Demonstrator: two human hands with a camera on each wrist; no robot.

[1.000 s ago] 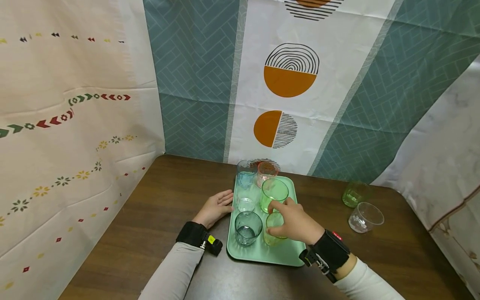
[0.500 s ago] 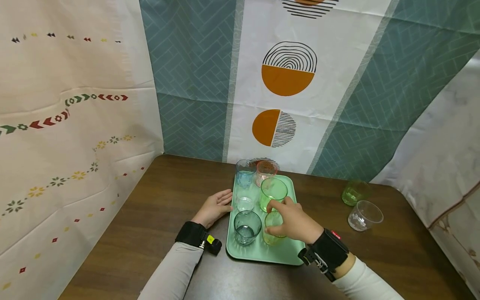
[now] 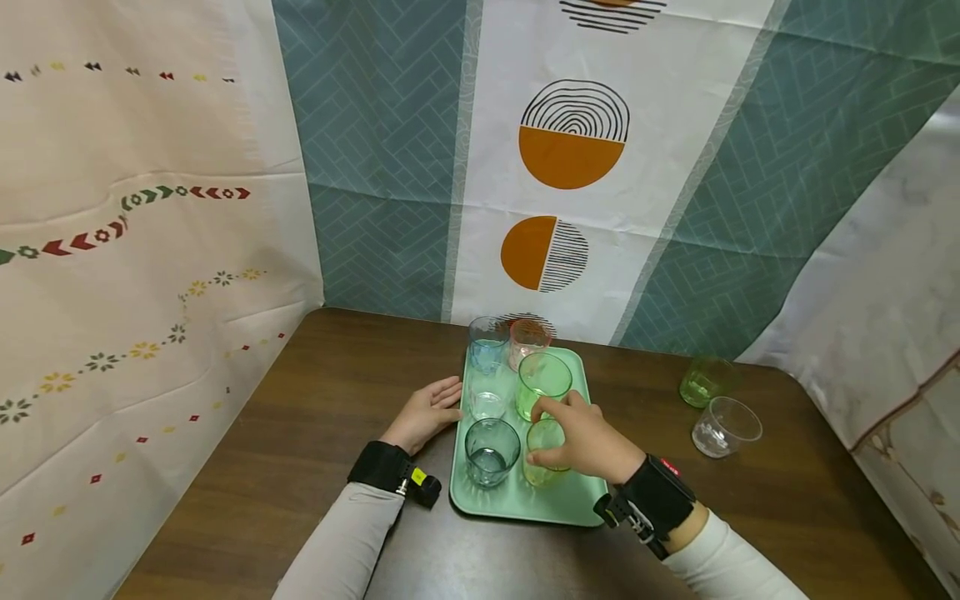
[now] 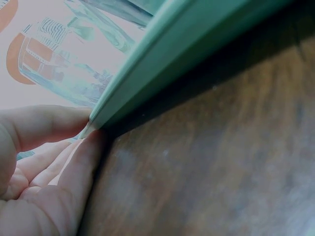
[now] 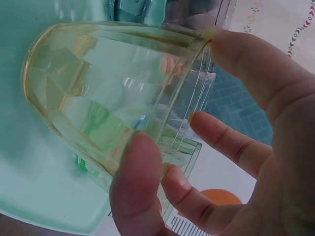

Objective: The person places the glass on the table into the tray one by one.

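A light green tray (image 3: 570, 500) lies on the table, bearing several glasses. My left hand (image 3: 426, 415) pinches its left edge, thumb over the rim and a finger under it in the left wrist view. My right hand (image 3: 588, 437) holds a yellow glass (image 5: 74, 73) near its rim, thumb on one side and fingers on the other. The yellow glass stands upright at the tray's near right. Beside it on the left is a dark grey-blue glass (image 3: 491, 454). Behind are a green glass (image 3: 543, 387) and a clear glass (image 3: 487, 396).
At the tray's far end stand a blue glass (image 3: 488, 346) and a pink glass (image 3: 528, 343). Off the tray to the right, an olive-green glass (image 3: 701, 385) and another clear glass (image 3: 720, 431) stand on the brown table (image 3: 315, 375). Patterned cloths (image 3: 382, 167) hang around it.
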